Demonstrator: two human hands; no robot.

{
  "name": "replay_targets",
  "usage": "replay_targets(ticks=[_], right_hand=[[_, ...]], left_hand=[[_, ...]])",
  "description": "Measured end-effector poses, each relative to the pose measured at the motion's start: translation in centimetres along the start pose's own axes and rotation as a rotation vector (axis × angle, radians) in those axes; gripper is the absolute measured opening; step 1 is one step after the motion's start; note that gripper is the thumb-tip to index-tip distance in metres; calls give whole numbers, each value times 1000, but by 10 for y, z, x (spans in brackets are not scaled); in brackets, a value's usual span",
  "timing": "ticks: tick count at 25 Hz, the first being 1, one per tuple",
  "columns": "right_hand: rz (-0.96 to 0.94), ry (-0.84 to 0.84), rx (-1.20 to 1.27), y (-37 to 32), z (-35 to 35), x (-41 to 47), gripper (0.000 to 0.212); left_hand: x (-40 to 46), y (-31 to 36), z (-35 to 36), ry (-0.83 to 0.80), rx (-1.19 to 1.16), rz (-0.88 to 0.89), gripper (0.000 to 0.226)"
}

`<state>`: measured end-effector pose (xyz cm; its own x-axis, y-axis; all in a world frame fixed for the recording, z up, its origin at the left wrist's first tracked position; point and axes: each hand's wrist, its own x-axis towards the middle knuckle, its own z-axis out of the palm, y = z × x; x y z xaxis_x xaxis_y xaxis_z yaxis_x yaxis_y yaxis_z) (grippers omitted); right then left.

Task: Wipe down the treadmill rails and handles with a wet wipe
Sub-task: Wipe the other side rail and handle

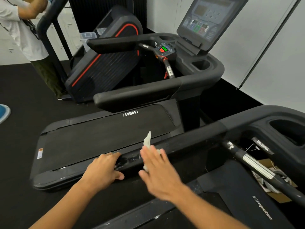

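A black side rail (189, 144) of the near treadmill runs from lower left to upper right across the view. My left hand (104, 169) grips the rail's near end, fingers curled over the top and thumb underneath. Just to its right, my right hand (160, 172) presses a white wet wipe (147, 141) against the rail with straight fingers; a corner of the wipe sticks up above them. Wet smears show on the rail between the hands. A black and chrome handle (254, 164) slants at the right.
A second treadmill (105, 138) with console (208, 22) and rails (142, 95) stands just beyond. A folded black and red machine (105, 63) is behind it. Another person (28, 30) stands at the upper left. Cardboard and paper scraps (270, 179) lie on the near treadmill's front.
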<state>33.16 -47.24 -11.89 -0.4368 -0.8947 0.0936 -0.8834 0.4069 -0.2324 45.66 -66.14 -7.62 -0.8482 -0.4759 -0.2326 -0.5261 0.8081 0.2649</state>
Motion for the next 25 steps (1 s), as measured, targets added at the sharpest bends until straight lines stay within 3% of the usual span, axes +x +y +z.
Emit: replay_targets(ticks=[3, 7, 9, 11, 13, 15, 19, 22, 25], right_hand=[[37, 83, -150, 80, -29, 1, 30], [398, 65, -217, 184, -44, -2, 52], [504, 99, -160, 191, -40, 1, 54], [558, 213, -146, 159, -35, 13, 44], [484, 255, -224, 100, -30, 23, 31], [273, 231, -252, 27, -15, 26, 29], [3, 119, 178, -112, 34, 17, 47], [-62, 0, 132, -128, 40, 15, 54], [-164, 9, 7, -84, 19, 17, 50]], left_hand=[[-2, -4, 2, -1, -24, 15, 74], [-6, -20, 6, -23, -123, 24, 81], [-10, -30, 9, -15, -184, -8, 94], [-18, -36, 15, 8, -261, -32, 102], [-23, -37, 21, 37, -347, -47, 104], [-25, -39, 22, 45, -418, -61, 108], [-26, -48, 17, -7, -417, 8, 109], [-29, -56, 12, -45, -402, 67, 103], [-28, -55, 10, -50, -387, 57, 108]])
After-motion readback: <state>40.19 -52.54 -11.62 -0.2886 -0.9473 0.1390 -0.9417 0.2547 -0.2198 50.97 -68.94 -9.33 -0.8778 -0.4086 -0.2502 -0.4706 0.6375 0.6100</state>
